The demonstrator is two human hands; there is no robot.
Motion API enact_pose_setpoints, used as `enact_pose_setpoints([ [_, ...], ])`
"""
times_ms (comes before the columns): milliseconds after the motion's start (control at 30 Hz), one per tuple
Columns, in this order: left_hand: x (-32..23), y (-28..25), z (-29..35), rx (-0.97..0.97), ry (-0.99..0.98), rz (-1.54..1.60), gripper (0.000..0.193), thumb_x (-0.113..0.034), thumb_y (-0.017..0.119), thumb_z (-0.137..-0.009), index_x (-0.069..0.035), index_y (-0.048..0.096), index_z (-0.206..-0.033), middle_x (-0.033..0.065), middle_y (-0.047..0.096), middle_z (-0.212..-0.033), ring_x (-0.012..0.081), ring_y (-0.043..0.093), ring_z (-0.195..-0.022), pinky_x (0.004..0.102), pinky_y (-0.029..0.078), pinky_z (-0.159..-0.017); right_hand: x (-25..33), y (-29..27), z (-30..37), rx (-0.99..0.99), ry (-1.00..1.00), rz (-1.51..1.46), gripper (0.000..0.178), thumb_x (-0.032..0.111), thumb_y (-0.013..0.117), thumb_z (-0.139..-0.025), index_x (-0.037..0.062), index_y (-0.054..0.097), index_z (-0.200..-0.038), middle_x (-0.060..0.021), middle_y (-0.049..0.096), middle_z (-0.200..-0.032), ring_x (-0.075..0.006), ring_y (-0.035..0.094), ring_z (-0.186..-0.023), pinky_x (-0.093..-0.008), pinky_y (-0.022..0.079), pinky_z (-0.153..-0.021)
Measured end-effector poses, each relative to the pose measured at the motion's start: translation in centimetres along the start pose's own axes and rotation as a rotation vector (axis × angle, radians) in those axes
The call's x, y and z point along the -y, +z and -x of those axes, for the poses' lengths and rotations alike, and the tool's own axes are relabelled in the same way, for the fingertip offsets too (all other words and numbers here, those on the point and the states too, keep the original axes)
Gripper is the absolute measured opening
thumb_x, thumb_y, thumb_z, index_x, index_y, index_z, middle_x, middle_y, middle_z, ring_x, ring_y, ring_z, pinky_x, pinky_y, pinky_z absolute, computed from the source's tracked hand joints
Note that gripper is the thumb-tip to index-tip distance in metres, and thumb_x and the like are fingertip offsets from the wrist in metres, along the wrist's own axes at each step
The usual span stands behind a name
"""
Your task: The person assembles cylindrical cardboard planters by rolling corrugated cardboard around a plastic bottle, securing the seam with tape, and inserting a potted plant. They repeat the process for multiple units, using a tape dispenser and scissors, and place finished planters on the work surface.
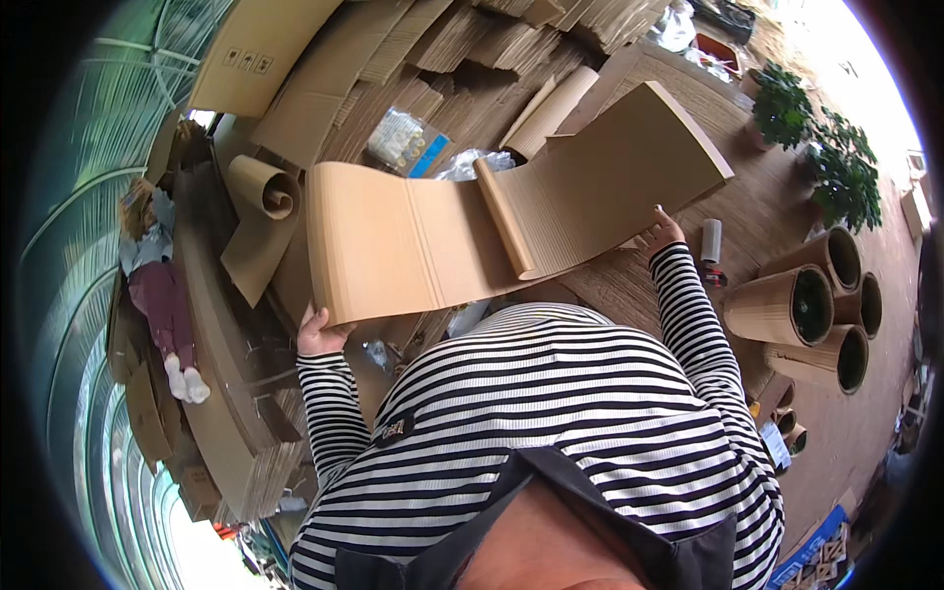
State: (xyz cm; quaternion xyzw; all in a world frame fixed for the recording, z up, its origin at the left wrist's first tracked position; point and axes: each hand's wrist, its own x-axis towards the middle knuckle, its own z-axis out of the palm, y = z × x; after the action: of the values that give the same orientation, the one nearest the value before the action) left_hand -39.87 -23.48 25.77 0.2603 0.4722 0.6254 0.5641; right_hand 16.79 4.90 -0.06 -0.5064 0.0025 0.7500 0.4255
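A long brown cardboard sheet [369, 241] stretches between my two hands, bent and creased, its right part rising toward the far right. Across its middle lies a narrow rolled strip of cardboard [506, 224]; whether it is joined to the sheet I cannot tell. My left hand [323, 332] grips the sheet's near left corner, with the thumb up at the edge. At the near edge of the right part, my right hand [666, 232] has its thumb over the board and its other fingers partly below the edge.
Stacked cardboard [492, 44] fills the far side, and a curled cardboard roll [264, 187] lies left. Several cardboard tubes [792, 307] stand right, near a white roll [711, 241] and potted plants [846, 167]. A plastic bag of small items [398, 138] lies behind the sheet. A person [152, 265] lies at left.
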Motion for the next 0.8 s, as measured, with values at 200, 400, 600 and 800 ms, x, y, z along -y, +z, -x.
enact_pose_setpoints([
  [200,1.2,6.1,0.7,0.0,-0.018,-0.07,0.084,-0.009,0.078,-0.081,0.001,0.03,-0.15,0.0196,0.056,-0.133,0.0349,0.061,-0.119,0.0495,0.057,-0.092,-3.4,-1.3,-4.9,-0.738,-0.599,0.792,0.074,0.024,0.089,-0.074,-0.0107,0.055,-0.129,-0.0268,0.069,-0.112,-0.035,0.068,-0.103,-0.0391,0.055,-0.093],
  [400,0.7,12.9,2.1,-0.003,-0.011,-0.211,0.087,-0.012,0.083,-0.076,0.005,0.035,-0.146,0.0166,0.058,-0.132,0.0293,0.059,-0.12,0.0434,0.048,-0.103,-8.3,8.5,3.2,0.002,-0.647,1.22,0.099,0.045,0.085,-0.078,0.0001,0.035,-0.15,-0.0286,0.046,-0.145,-0.0382,0.046,-0.136,-0.0444,0.04,-0.113],
  [600,1.0,15.5,2.0,0.088,0.064,-0.339,0.088,-0.017,0.086,-0.075,0.006,0.037,-0.145,0.0172,0.059,-0.131,0.0315,0.063,-0.112,0.0436,0.055,-0.093,-7.8,14.1,3.8,0.165,-0.299,1.289,0.111,0.041,0.093,-0.065,0.0018,0.031,-0.148,-0.0281,0.057,-0.135,-0.0409,0.057,-0.126,-0.0451,0.047,-0.107],
  [800,2.0,14.6,-1.4,0.269,-0.024,-0.284,0.078,-0.004,0.083,-0.077,0.006,0.042,-0.143,0.0187,0.061,-0.131,0.0324,0.062,-0.116,0.0457,0.053,-0.098,-1.2,15.9,5.9,0.305,-0.596,1.057,0.053,0.02,0.075,-0.075,0.004,0.063,-0.123,-0.0256,0.07,-0.106,-0.0385,0.067,-0.105,-0.0436,0.053,-0.094],
])
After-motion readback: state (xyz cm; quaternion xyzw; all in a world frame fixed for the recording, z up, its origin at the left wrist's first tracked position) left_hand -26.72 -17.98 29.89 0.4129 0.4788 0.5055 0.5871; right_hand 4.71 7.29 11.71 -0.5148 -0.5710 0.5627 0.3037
